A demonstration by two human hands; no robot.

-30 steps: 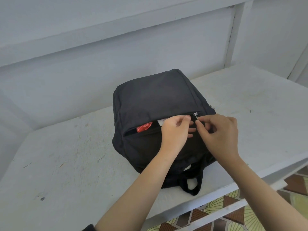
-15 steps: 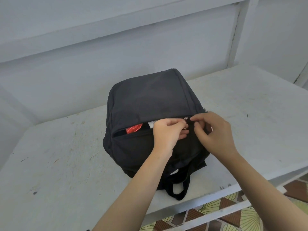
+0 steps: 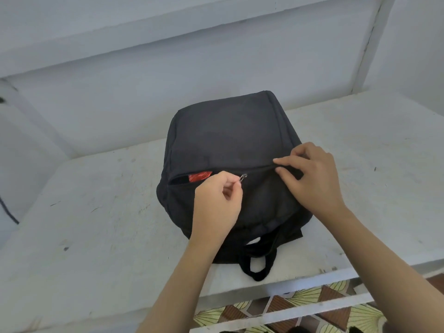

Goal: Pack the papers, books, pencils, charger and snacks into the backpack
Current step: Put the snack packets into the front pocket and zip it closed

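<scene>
The backpack [image 3: 230, 150] lies by the near edge of the white table [image 3: 96, 212], its pocket gaping at the left over a red snack packet [image 3: 200, 176], so the left hand [image 3: 216, 203] pinches the zipper pull [image 3: 243, 177] while the right hand [image 3: 310, 179] pinches the seam's right end, seemingly to keep it taut.

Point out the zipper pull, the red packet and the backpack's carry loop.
zipper pull [image 3: 243, 177], head view, on the metal tab.
red packet [image 3: 200, 176], head view, on the corner showing in the open pocket.
carry loop [image 3: 259, 276], head view, on its bottom bend.
</scene>
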